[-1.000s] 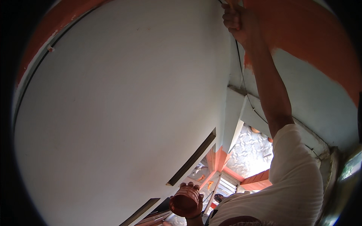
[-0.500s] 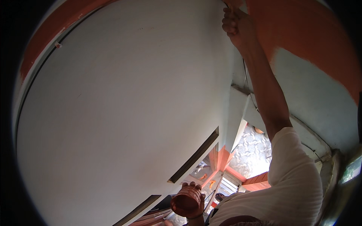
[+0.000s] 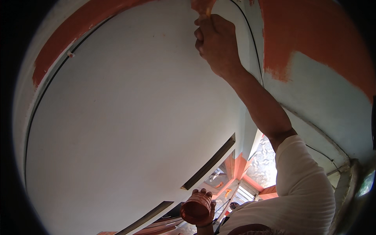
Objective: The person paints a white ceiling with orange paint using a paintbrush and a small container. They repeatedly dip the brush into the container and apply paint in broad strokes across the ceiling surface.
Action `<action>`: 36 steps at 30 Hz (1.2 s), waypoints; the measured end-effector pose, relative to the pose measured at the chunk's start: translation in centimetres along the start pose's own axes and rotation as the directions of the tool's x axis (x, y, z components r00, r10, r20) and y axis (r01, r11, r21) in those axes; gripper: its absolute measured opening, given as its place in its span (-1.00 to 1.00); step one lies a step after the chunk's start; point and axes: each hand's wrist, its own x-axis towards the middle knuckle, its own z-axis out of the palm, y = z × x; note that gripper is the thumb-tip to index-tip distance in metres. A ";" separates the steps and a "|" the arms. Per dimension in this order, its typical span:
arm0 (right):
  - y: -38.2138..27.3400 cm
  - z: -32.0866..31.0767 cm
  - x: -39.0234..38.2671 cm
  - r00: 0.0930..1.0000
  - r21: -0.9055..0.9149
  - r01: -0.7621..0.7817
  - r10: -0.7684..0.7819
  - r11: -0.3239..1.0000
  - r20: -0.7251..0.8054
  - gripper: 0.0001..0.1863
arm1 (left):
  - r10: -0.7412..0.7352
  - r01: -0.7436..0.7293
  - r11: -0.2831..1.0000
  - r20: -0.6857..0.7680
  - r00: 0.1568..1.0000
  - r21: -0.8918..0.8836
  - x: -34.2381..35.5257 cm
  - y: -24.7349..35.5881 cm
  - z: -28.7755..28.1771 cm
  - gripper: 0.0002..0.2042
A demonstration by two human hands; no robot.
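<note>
My right hand (image 3: 216, 43) is raised high near the top of the view, closed round the handle of a paintbrush (image 3: 201, 4) whose reddish-orange head reaches the upper edge, against the top of the pale wall (image 3: 129, 102) beside an orange-painted band. Low in the middle, my left hand (image 3: 206, 221) grips a round container (image 3: 195, 208) smeared with reddish-brown paint, its fingertips over the rim.
Orange paint (image 3: 313, 33) covers part of the upper right surface. A black cable (image 3: 250, 31) runs along the corner. Two dark slots (image 3: 207, 160) cut the pale wall. A patterned floor (image 3: 263, 160) and doorway show below; a window edge is at far right.
My right hand and brush have swung left along the top of the wall and appear larger. The view has shifted a little. My left hand still holds the container.
</note>
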 end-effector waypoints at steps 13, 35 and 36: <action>-0.6 -9.9 2.3 0.993 -0.297 -0.073 0.096 0.952 0.064 -0.61 | 0.021 -0.025 0.994 0.038 0.999 0.108 -1.0 0.4 -0.5 -0.36; -5.7 -9.2 -3.6 0.840 -0.634 0.258 0.155 0.729 0.520 -0.59 | -0.089 0.082 0.994 0.094 0.992 0.079 -0.5 -0.1 1.3 -0.37; -6.5 -8.9 -2.2 0.832 -0.589 0.285 0.110 0.756 0.544 -0.57 | -0.103 0.095 0.992 0.111 0.988 0.081 -0.2 -0.2 1.5 -0.37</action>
